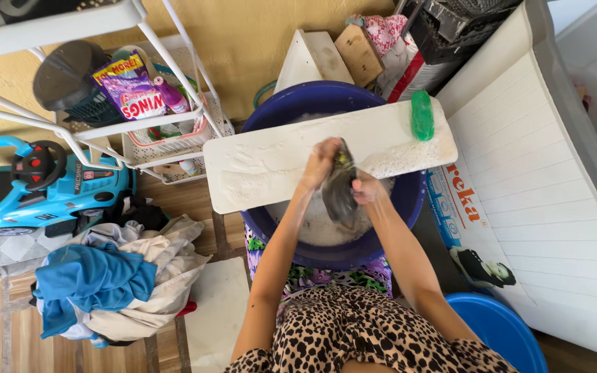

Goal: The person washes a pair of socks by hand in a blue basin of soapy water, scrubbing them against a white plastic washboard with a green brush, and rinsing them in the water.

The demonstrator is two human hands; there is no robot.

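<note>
My left hand [319,162] and my right hand [367,190] both grip a wet dark grey garment [340,190] and hold it bunched above the soapy water. Below it stands a big blue basin [409,200] full of suds. A white wooden board [264,166] lies across the basin's far side, foamy near my hands. On the board's right end rests a green scrubbing brush [422,115].
A pile of clothes [115,276] with a blue top lies at the left. Behind it stand a blue toy car [29,186] and a white rack [139,103] with detergent packets. A white appliance [540,193] fills the right; a second blue basin [502,331] sits near my knee.
</note>
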